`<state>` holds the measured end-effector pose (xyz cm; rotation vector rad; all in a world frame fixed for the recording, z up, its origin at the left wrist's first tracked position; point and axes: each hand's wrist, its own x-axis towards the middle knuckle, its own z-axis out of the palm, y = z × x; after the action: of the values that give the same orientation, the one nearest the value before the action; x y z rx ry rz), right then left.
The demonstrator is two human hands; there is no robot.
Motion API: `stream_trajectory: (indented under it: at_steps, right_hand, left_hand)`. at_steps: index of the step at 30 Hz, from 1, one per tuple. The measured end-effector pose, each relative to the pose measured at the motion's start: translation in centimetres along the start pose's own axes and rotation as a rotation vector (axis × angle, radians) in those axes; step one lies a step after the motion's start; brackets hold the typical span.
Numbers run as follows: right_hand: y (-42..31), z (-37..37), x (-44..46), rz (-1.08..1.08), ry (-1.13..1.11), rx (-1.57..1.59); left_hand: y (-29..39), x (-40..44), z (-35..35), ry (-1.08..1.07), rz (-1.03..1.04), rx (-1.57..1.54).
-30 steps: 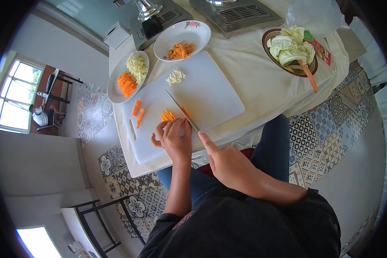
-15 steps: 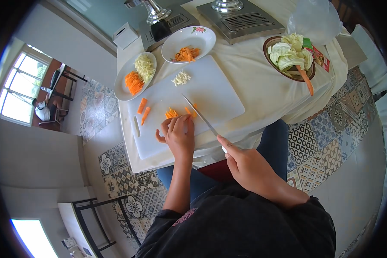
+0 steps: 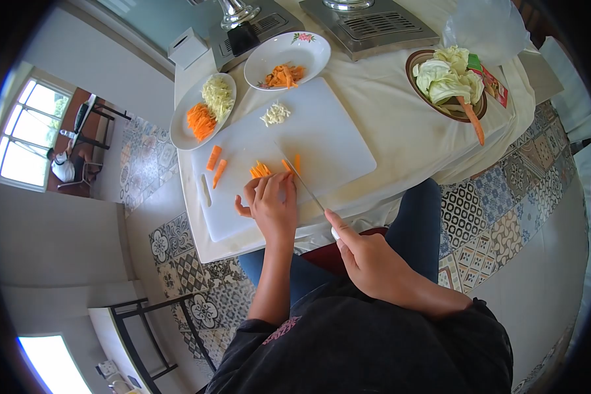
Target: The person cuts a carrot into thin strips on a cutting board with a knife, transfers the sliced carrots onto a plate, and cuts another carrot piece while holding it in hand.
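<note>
My right hand is closed round the white handle of a kitchen knife, index finger stretched along its spine. The blade reaches over the white cutting board, its tip beside carrot slivers. Curled fingertips of my left hand press on a carrot piece right next to the blade; the fingers partly hide it. Cut carrot sticks lie just beyond those fingers. Further left are two larger carrot pieces, one a chunk, the other narrower. Chopped white bits are heaped near the board's far edge.
A plate of shredded carrot and cabbage stands at left, beside a flowered bowl with carrot peelings. At right, a brown bowl holds cabbage leaves and a carrot. Stoves stand behind. A person sits in the far background.
The knife has shifted slightly left, bringing its blade close against my left fingertips. My right hand has moved a little left and down with it. The left hand stays nearly in place.
</note>
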<state>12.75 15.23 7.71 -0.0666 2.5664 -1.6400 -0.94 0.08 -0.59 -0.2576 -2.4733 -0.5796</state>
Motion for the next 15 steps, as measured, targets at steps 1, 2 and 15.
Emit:
stream_trajectory:
  at_steps: [1, 2, 15]
  right_hand:
    - [0.0, -0.2, -0.1, 0.004, -0.003, -0.014]
    - [0.1, -0.3, -0.3, 0.008, -0.007, -0.029]
    - [0.8, -2.8, -0.6, -0.030, 0.030, -0.005]
  left_hand:
    - [0.0, 0.0, -0.1, 0.003, 0.001, -0.005]
    - [0.0, 0.0, 0.0, -0.001, 0.000, -0.004]
    - [-0.1, -0.1, 0.0, -0.006, 0.000, -0.001]
